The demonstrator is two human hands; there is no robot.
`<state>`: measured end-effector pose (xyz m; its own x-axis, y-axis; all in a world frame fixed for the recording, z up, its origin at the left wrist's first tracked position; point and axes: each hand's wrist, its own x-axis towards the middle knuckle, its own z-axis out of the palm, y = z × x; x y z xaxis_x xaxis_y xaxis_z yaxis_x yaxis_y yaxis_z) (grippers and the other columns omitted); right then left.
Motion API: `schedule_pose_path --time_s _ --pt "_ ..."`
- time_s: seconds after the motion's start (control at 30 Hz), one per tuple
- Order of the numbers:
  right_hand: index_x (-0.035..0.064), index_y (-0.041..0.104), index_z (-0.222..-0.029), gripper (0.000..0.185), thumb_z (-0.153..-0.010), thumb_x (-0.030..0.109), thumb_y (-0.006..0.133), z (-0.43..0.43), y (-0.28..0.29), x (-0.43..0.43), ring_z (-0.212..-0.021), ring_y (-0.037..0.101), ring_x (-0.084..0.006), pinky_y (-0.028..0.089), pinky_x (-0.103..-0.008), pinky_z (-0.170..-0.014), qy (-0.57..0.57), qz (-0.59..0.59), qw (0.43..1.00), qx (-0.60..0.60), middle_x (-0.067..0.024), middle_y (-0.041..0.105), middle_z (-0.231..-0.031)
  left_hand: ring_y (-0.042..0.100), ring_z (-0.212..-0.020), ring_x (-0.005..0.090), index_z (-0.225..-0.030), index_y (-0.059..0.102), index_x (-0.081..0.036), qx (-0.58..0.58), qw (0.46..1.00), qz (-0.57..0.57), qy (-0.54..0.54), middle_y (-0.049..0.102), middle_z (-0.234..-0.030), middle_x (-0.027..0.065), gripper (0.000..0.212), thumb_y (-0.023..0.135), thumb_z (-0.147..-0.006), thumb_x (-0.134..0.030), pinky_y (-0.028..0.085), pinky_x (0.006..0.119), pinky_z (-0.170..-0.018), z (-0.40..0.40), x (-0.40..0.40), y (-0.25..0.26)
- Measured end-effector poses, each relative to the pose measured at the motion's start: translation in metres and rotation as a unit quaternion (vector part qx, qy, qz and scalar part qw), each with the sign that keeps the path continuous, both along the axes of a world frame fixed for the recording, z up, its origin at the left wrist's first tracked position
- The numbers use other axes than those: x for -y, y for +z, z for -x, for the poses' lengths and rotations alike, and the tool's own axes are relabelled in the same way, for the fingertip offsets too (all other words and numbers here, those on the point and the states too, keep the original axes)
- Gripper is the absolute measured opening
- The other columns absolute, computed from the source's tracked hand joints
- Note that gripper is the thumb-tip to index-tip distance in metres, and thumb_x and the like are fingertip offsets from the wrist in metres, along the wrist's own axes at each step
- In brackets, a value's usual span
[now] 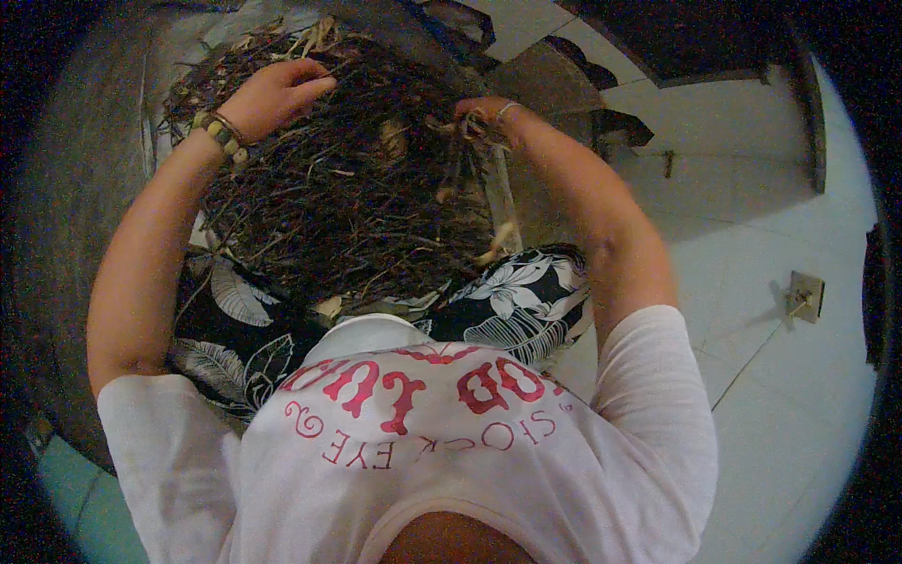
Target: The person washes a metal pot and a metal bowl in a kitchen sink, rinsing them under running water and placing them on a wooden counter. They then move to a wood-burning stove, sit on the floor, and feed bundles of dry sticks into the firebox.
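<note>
A broad heap of dark, thin dried stems (338, 176) lies before me, with pale dry leaf scraps mixed in. Over its far left part, my left hand (282, 95) is bent down with thumb and forefinger close together. Its other fingers are hidden, so any hold there is unclear. At the heap's right edge, my right hand (483, 116) has its fingers curled around pale dry plant strips (476, 128). Beneath the heap, a pale edge of its holder (502, 197) shows along the right side; what kind of holder is unclear.
Black-and-white leaf-print fabric (514, 296) covers my lap at the heap's near edge. A brown flat-sided object (553, 77) with dark flaps stands beyond my right hand. On the right, a small square plate (805, 296) sits on a pale tiled surface (747, 381).
</note>
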<state>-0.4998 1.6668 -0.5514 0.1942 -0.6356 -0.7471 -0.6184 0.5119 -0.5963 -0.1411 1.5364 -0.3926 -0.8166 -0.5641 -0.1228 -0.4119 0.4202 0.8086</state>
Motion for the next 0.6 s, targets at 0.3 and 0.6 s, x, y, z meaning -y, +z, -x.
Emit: schedule_pose_path --time_s 0.3,0.6 --pt "0.0078 0.059 -0.08 0.014 -0.084 0.02 0.053 -0.078 0.028 0.01 -0.06 0.054 -0.0166 0.046 -0.032 -0.054 -0.401 -0.105 0.863 0.288 -0.0073 0.061 -0.074 0.054 -0.057 0.0131 -0.103 0.055 -0.003 0.13 0.985 -0.113 0.011 0.06 -0.075 0.0056 0.031 0.052 -0.086 -0.029 0.045 0.029 -0.05 0.0 -0.018 -0.036" --pt "0.0046 0.059 -0.073 0.02 -0.082 0.023 0.059 -0.152 0.102 -0.001 -0.053 0.055 -0.018 0.045 -0.0318 -0.046 -0.431 0.009 0.901 -0.045 -0.0079 0.06 -0.068 0.056 -0.059 0.0141 -0.095 0.055 -0.004 0.156 0.901 -0.403 -0.038 0.06 -0.075 0.006 0.028 0.052 -0.086 -0.03 0.047 0.028 -0.054 0.04 -0.078 -0.012"
